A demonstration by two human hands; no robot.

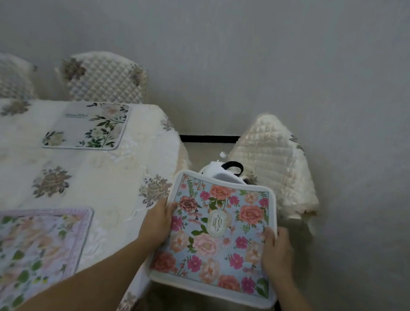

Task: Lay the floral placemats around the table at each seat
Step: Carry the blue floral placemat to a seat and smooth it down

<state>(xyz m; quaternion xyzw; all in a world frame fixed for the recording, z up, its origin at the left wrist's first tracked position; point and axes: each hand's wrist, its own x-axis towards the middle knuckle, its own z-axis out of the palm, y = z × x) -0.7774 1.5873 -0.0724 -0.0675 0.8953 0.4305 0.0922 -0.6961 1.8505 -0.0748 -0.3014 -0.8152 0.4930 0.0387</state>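
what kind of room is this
Probably a home dining area. A table under a cream embroidered cloth has quilt-covered chairs around it, and floral placemats lie at two seats while both hands hold another, the blue placemat, beside the table.

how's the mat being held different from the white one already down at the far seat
The held placemat has a light blue ground crowded with pink and coral roses; the far placemat is pale, with sparse white flowers and green leaves. The held one is off the table, gripped at its sides by the left hand and right hand; the far one lies flat on the tablecloth. Both are rounded-corner floral rectangles.
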